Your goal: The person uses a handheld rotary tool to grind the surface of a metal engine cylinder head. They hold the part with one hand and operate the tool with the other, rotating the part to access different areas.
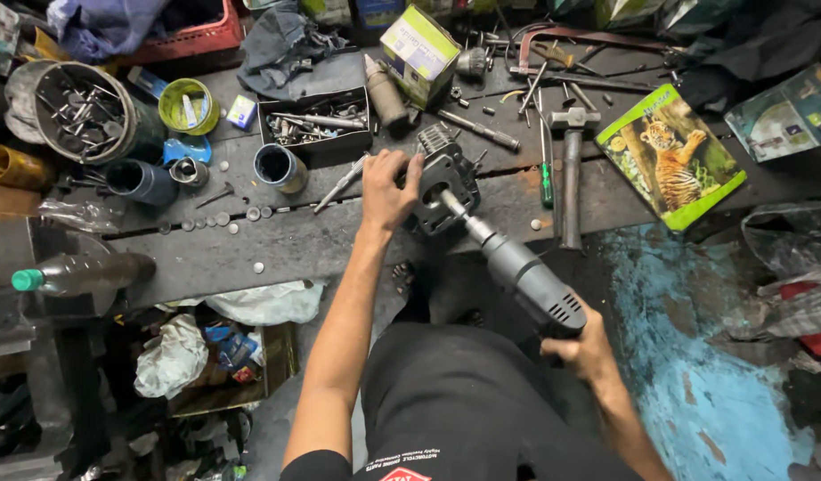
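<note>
My left hand (pixel 388 190) grips the left side of a dark metal engine cylinder block (pixel 446 176) that rests on the workbench (pixel 277 245). My right hand (pixel 581 346) is wrapped around the handle of a grey power tool (pixel 524 275). The tool's shaft points up and to the left, and its tip sits in the round bore of the block. Both forearms reach out from my lap, where I wear dark clothes.
A hammer (pixel 571 169) lies right of the block, beside a green tiger-print book (pixel 670 154). A black tray of bolts (pixel 317 125), a round tin of parts (pixel 85 111), small cups, a carton (pixel 419 52) and loose washers crowd the bench. A bottle (pixel 81 273) lies at the left edge.
</note>
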